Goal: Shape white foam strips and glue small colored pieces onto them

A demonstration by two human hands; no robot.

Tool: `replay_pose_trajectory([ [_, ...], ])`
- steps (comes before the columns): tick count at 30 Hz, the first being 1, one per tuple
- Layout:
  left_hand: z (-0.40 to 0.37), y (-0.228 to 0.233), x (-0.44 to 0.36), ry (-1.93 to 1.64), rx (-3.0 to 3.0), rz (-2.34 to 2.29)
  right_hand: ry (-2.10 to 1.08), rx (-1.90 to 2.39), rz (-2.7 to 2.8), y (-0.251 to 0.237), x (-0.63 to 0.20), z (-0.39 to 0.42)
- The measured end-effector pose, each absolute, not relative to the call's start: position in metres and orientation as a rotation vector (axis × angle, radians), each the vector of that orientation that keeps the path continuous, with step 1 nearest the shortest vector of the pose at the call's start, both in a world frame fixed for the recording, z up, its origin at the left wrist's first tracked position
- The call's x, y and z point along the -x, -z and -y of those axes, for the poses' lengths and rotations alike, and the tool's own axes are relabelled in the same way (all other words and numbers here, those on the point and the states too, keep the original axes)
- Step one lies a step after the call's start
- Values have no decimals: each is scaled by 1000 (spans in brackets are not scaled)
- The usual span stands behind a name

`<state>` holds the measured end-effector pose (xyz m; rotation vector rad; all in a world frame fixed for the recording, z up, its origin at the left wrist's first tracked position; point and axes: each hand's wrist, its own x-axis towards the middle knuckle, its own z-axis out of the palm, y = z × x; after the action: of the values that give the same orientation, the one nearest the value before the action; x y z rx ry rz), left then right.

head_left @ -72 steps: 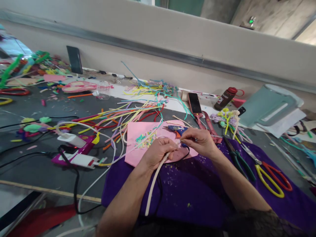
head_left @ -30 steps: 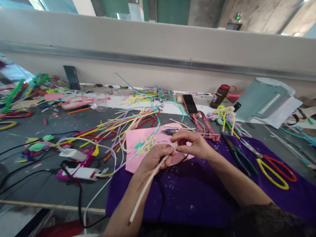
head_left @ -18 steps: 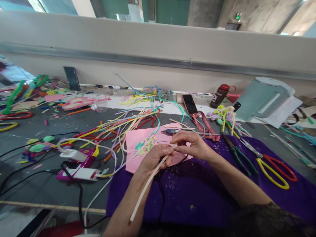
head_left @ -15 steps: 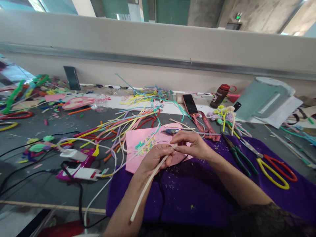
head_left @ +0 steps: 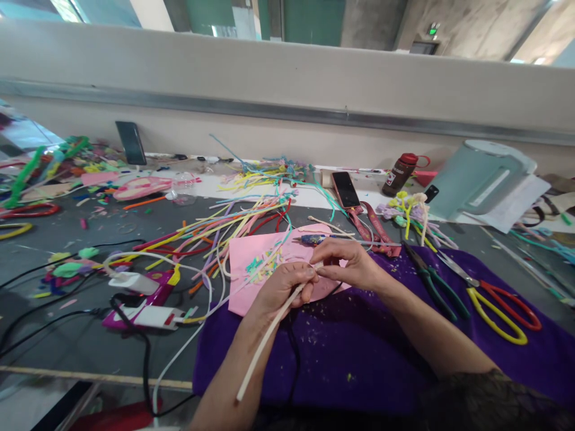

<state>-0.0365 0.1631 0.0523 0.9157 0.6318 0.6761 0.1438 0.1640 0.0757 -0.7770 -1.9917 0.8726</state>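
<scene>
A cream pipe cleaner [head_left: 265, 342] runs from between my hands down over my left forearm, its free end near the bottom. My left hand [head_left: 290, 286] is closed round it, thumb on top. The fingertips of my right hand [head_left: 345, 261] pinch at its upper end, against the left thumb; the exact tip is hidden by fingers. Beneath the hands lies a pink sheet [head_left: 242, 296] with small yellow and teal clippings [head_left: 263, 263] on it. Just behind the right fingers a blue-handled tool [head_left: 311, 239] rests on the sheet.
On the purple cloth [head_left: 350, 359], right of my hands, lie pliers [head_left: 433, 281] and red-and-yellow scissors [head_left: 494, 299]. Coloured pipe cleaners [head_left: 233, 218] spread behind. A magenta power strip [head_left: 155, 293] with cables sits left. Further back are a phone [head_left: 345, 189], a bottle [head_left: 399, 173] and a pitcher [head_left: 471, 179].
Almost nothing differs. The free end of the pipe cleaner has shifted very slightly; both hands keep the same grip and place.
</scene>
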Motion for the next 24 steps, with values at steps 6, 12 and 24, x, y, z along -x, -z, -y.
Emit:
replay_pose_trajectory([
  [6,-162,-52,36,-693,-915,-642,-888,794,1966,-76,-143,-163],
  [12,-164,-51,36,-738,-868,-661,-1045,895,1800,-69,-145,-166],
  [24,-166,-56,38,-859,-786,-816,-515,908,1781,-71,-136,-158],
])
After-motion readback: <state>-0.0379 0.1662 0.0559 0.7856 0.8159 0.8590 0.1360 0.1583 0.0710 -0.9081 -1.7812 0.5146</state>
